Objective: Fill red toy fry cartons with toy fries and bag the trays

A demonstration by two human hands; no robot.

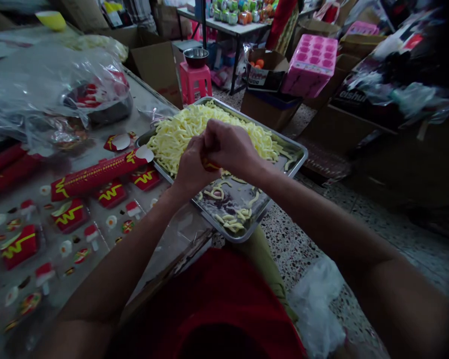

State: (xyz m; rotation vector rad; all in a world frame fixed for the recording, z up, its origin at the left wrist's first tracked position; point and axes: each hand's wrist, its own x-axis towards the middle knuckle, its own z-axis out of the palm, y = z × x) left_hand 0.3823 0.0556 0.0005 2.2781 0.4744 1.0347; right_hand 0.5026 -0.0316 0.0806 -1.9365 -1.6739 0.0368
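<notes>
A metal tray (300, 158) in front of me bears a heap of pale yellow, fry-like strips (179, 124). Over its middle my two hands meet. My left hand (193, 167) is closed round a small red and yellow fry carton (210, 164), mostly hidden by the fingers. Bent over the carton's top, my right hand (234, 147) has its fingers closed together; what they pinch is hidden. On the table at left lies a long stack of nested red cartons (93, 174). Beside it, single red cartons with yellow zigzags, such as one carton (111, 193), lie flat.
Clear plastic sheets carry small toy food pieces (91, 234) on the table (172, 262). A plastic bag (93, 65) covers a bowl at back left. Beyond the tray stand a pink stool (195, 82) with a metal bowl (196, 56), and cardboard boxes (269, 109).
</notes>
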